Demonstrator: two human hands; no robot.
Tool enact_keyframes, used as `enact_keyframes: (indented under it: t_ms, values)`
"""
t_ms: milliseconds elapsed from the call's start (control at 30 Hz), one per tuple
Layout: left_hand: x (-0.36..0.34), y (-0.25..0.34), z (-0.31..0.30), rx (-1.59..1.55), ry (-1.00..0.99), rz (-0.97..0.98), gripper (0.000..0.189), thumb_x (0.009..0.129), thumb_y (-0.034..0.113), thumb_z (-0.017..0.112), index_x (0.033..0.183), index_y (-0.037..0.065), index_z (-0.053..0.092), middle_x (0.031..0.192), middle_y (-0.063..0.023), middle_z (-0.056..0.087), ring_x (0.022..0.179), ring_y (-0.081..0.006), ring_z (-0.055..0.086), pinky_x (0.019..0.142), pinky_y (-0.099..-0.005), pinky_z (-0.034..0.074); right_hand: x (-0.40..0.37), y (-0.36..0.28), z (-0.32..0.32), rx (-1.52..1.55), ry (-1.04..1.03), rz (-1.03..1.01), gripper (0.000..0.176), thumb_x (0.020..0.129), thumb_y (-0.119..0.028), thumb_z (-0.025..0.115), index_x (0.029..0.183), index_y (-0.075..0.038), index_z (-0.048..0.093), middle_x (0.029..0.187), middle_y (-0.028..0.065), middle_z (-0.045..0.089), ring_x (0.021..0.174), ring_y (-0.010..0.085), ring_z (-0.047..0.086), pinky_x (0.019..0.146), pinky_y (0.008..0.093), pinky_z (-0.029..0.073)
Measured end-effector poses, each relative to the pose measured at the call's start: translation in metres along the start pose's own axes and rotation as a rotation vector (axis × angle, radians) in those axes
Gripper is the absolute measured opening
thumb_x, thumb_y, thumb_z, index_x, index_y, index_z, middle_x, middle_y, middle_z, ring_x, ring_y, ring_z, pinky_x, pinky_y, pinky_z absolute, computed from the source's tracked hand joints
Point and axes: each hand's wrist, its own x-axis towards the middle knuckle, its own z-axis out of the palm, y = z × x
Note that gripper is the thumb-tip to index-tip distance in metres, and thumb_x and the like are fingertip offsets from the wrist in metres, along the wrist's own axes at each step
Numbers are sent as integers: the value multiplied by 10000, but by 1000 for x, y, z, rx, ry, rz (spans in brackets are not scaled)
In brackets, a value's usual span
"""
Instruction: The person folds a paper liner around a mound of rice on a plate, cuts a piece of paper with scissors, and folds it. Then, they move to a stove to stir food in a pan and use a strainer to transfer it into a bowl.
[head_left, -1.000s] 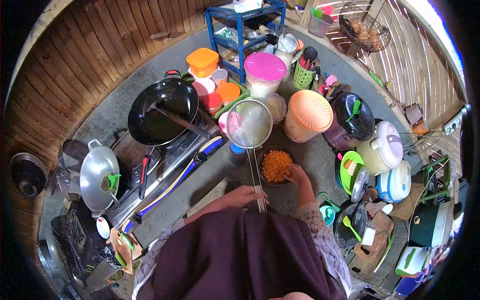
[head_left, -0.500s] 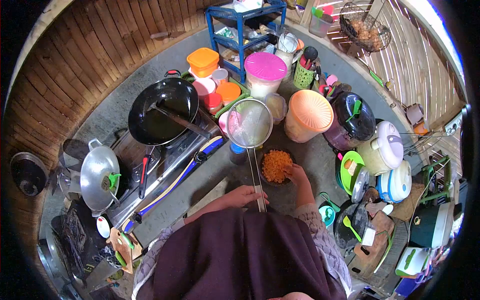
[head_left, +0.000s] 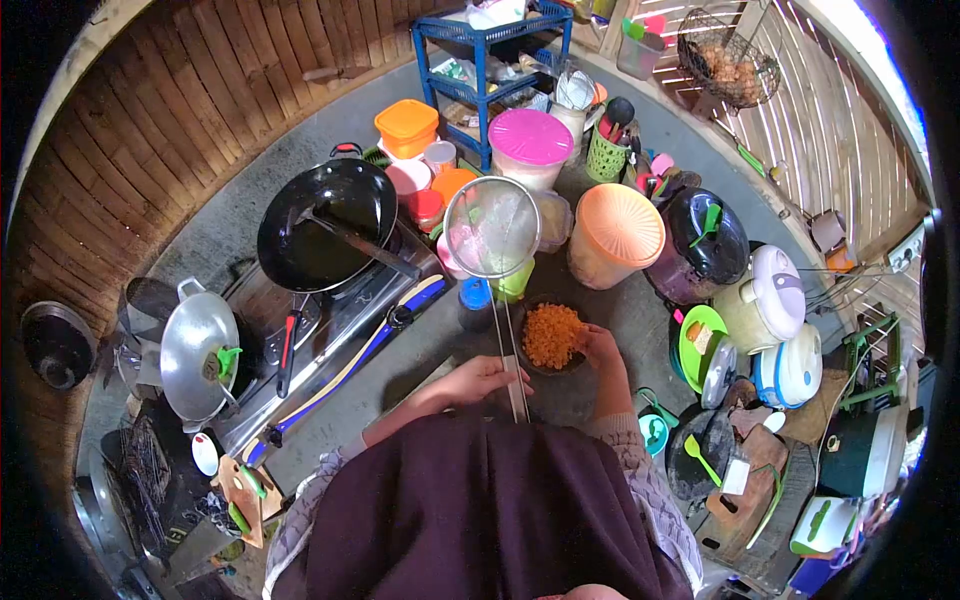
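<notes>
My left hand (head_left: 482,380) is closed round the long handle of a wire-mesh strainer (head_left: 492,228). The round mesh head hangs over the floor beyond my hand, in front of some tubs. At the right rim of a dark bowl (head_left: 572,368), my right hand (head_left: 600,347) has its fingers curled over the edge, the fingertips close to the food. Orange, crumbly food (head_left: 551,336) fills the bowl. Left of the bowl stands a jar with a blue lid (head_left: 476,294), and a green item (head_left: 516,281) shows just below the strainer head.
On the left, a black wok (head_left: 328,225) with a ladle rests on the stove (head_left: 330,325), beside a silver wok (head_left: 198,345). Ahead are a pink-lidded tub (head_left: 532,140) and a peach-lidded container (head_left: 617,230). A dark lidded pot (head_left: 697,245) and a rice cooker (head_left: 765,300) stand right.
The strainer has moved slightly left and away from me, with my left hand shifting the same way. My right hand has moved slightly right, its fingers now nearer the bowl's rim.
</notes>
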Motion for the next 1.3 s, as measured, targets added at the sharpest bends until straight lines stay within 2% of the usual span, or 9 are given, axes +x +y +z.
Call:
enact_keyframes:
  t_ms: [133,233,400,600,733,800,933,1200,1300]
  values:
    - [1,-1,-8,-41,27,40,282,927,205,400,1065,-17,504,977,-100,617,844,-150,589,731,-270,467,4,3,-3,55,-15,-4,214,819,-37,545,1023,24,529,955,84,558,836,205,565,731,295,490]
    - [-1,5,-12,-66,41,81,269,924,201,406,1059,-8,509,969,-90,620,760,-131,585,658,-256,469,0,1,0,36,59,47,232,815,-35,551,1035,31,517,992,93,553,870,216,561,770,301,482]
    - [-10,18,-13,-46,71,74,263,925,193,404,1064,-3,509,983,-97,618,742,-133,583,649,-255,473,-3,1,3,162,-46,13,231,833,-27,526,1050,45,499,1024,95,539,929,215,542,808,324,476]
    - [-18,9,-9,-49,78,71,281,928,219,396,1071,5,509,1005,-98,614,788,-131,591,660,-246,477,-20,-8,20,67,0,66,218,840,-18,515,1047,46,502,1016,90,542,940,189,534,809,300,483]
    - [-24,13,-6,-69,77,14,287,927,233,398,1078,14,506,1024,-100,606,807,-127,591,664,-251,485,-17,-2,18,154,19,83,265,836,-19,525,1089,49,483,1032,92,537,942,191,533,809,288,484]
    - [-25,8,-6,-77,83,-7,284,927,229,397,1080,15,503,1026,-101,605,798,-128,592,658,-252,487,-31,-10,31,4,55,116,300,835,-19,530,1120,48,463,1036,88,529,942,190,530,820,290,482]
    - [-28,11,-6,-61,105,-16,273,929,211,389,1084,14,495,1020,-106,606,781,-137,597,646,-259,492,-33,-13,34,115,74,130,313,840,-15,520,1138,47,446,1016,87,525,939,187,530,839,303,479]
    - [-24,7,-7,-75,141,-17,262,927,197,390,1071,6,498,1002,-123,608,777,-156,604,638,-275,502,-26,-16,31,175,-27,95,121,848,-4,493,964,30,498,963,85,534,928,191,534,871,334,475]
    - [-24,7,-6,-82,145,-5,262,925,200,395,1068,6,498,994,-121,611,759,-154,607,630,-273,503,-28,-20,33,157,-26,102,115,846,-16,501,953,24,508,946,85,538,910,189,541,848,328,483]
